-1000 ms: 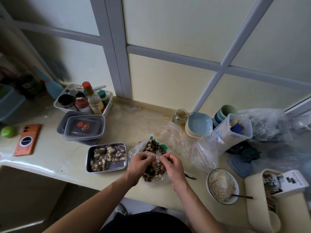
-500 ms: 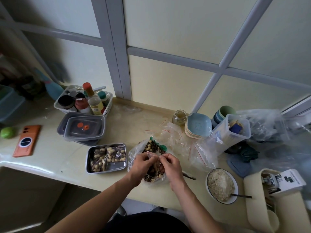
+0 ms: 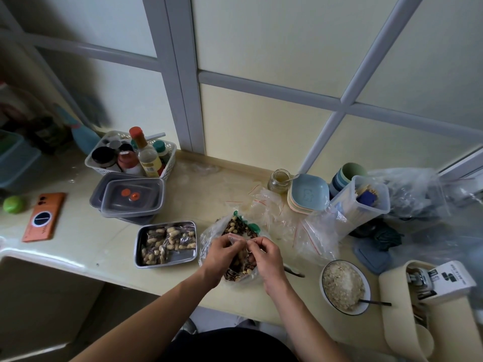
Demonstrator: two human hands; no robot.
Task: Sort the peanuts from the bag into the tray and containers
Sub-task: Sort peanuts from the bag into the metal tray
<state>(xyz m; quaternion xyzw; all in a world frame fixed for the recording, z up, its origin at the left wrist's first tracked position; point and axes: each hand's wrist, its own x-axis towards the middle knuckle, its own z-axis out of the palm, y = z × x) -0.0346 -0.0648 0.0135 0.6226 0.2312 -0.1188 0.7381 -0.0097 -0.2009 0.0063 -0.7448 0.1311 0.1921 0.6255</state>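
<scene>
The phone (image 3: 43, 216) is orange with a black circle, the round thing (image 3: 14, 203) lime green. The tray (image 3: 183, 255) is silver steel, its peanuts (image 3: 172, 235) pale tan. Black, white-striped seeds (image 3: 235, 227) fill the clear bag (image 3: 209, 239). The dish (image 3: 309, 194) is light blue, the bowl (image 3: 322, 283) white with a dark rim.

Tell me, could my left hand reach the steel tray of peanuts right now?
Probably yes: the steel tray sits just beside the left hand, nothing blocking the way. That hand and the right hand both pinch a small clear bag, so it must let go first.
</scene>
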